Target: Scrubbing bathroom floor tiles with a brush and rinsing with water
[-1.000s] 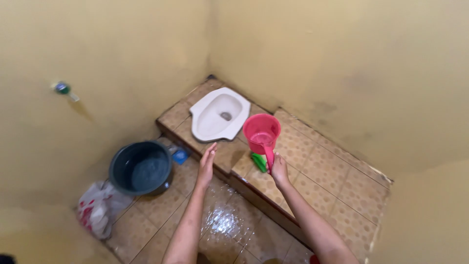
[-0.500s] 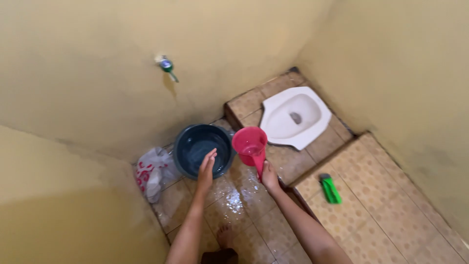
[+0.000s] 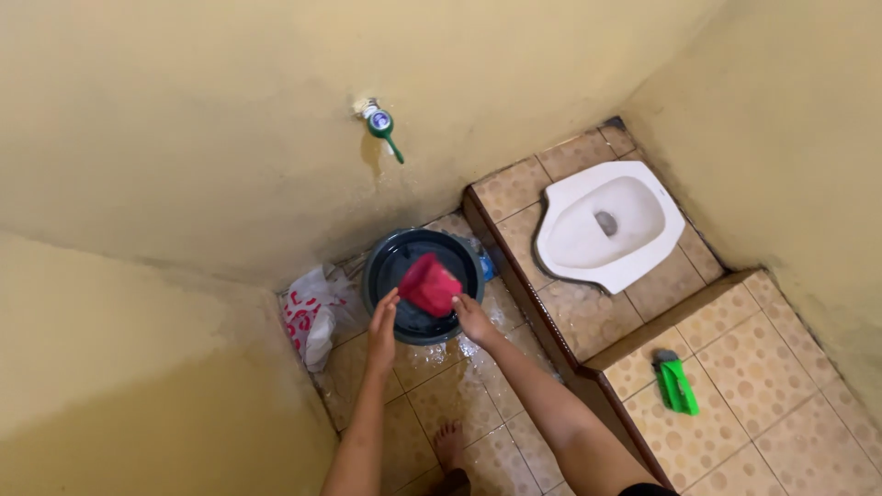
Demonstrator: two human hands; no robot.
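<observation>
Foot: bare, on the wet tiled floor between both forearms.
Left hand: fingers loose and released, resting at the near rim of the dark bucket.
Right hand: clenched on the red dipper, tilted inside the bucket.
Plastic bag: white and red, just left of the bucket.
Green brush: on the raised step, right.
Squat toilet: white, beyond.
Tap: green, on the wall above the bucket.
</observation>
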